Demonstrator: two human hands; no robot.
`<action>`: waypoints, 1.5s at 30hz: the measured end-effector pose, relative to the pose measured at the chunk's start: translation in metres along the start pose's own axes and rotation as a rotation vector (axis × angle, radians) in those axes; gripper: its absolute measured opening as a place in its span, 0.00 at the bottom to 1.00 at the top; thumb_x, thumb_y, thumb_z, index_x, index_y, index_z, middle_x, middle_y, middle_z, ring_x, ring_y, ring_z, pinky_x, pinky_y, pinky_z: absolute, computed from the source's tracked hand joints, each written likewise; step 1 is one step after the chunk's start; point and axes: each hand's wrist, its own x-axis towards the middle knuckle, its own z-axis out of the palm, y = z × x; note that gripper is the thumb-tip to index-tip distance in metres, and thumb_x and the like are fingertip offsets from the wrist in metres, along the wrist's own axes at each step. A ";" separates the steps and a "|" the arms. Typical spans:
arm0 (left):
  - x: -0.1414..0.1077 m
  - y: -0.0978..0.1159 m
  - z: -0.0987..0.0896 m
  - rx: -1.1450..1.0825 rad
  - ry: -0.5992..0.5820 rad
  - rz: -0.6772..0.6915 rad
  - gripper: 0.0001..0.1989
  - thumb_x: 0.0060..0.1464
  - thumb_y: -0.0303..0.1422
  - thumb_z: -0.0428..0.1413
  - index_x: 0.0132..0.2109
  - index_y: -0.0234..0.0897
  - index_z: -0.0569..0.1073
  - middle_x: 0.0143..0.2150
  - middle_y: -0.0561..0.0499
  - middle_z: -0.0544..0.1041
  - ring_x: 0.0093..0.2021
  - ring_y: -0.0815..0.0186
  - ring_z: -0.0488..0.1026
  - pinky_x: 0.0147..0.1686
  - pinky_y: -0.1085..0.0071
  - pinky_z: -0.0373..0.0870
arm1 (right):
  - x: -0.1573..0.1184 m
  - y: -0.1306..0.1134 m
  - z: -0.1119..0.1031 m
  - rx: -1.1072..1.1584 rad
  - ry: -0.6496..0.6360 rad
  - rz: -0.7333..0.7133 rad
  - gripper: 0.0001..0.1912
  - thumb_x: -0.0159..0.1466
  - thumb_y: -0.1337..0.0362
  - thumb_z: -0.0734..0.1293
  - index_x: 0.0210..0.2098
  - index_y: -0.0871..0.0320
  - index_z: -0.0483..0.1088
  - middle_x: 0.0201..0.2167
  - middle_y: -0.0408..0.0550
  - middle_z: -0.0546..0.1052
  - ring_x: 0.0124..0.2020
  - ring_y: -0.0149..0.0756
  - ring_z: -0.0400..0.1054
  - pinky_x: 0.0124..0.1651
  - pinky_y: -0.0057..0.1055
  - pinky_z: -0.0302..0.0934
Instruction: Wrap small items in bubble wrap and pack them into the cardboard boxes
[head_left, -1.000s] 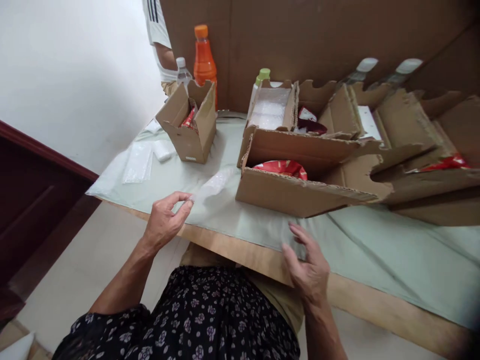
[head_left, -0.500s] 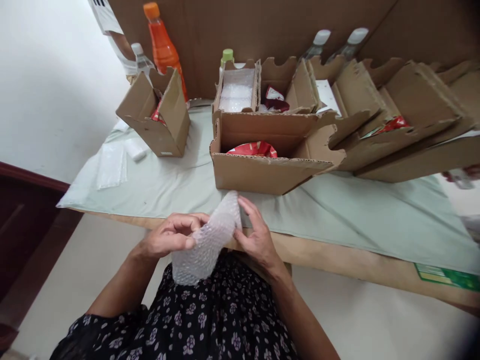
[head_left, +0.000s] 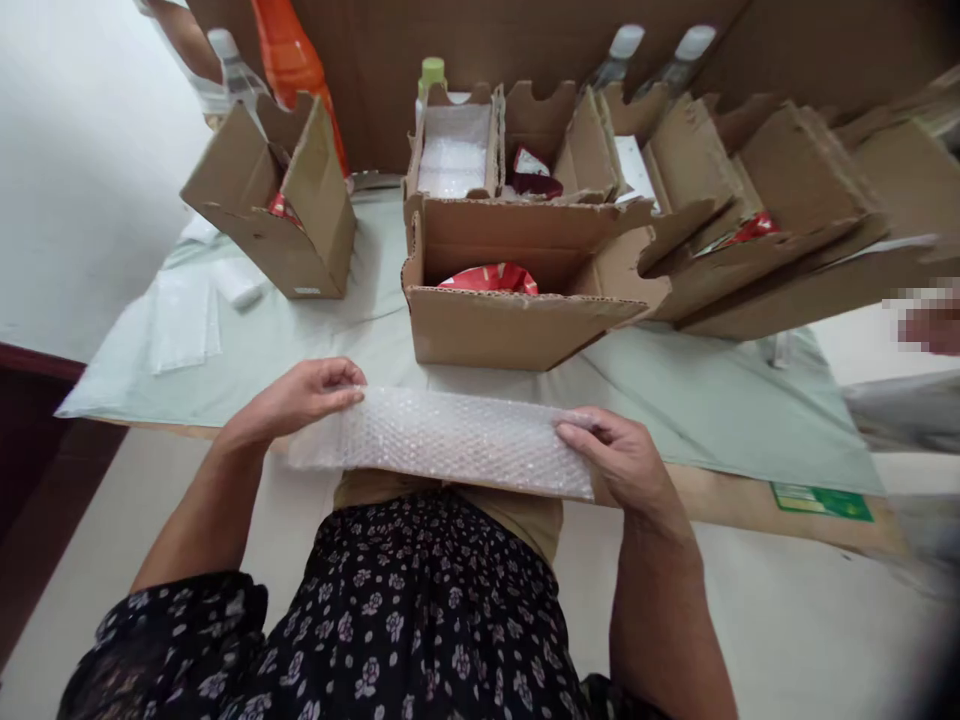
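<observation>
pinching bubble wrap (head_left: 457,440) between both ends, left fingers (head_left: 349,397) and right fingers (head_left: 574,432) closed on it

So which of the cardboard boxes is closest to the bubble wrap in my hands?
The front middle box, just beyond the bubble wrap; the left box and the back row sit farther off.
</observation>
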 end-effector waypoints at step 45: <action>0.036 0.071 0.112 -0.048 0.317 0.386 0.09 0.61 0.29 0.54 0.42 0.38 0.80 0.34 0.52 0.84 0.33 0.66 0.79 0.36 0.70 0.74 | -0.031 0.025 -0.002 0.052 0.389 -0.053 0.28 0.53 0.44 0.79 0.46 0.52 0.75 0.48 0.51 0.82 0.49 0.44 0.76 0.46 0.38 0.71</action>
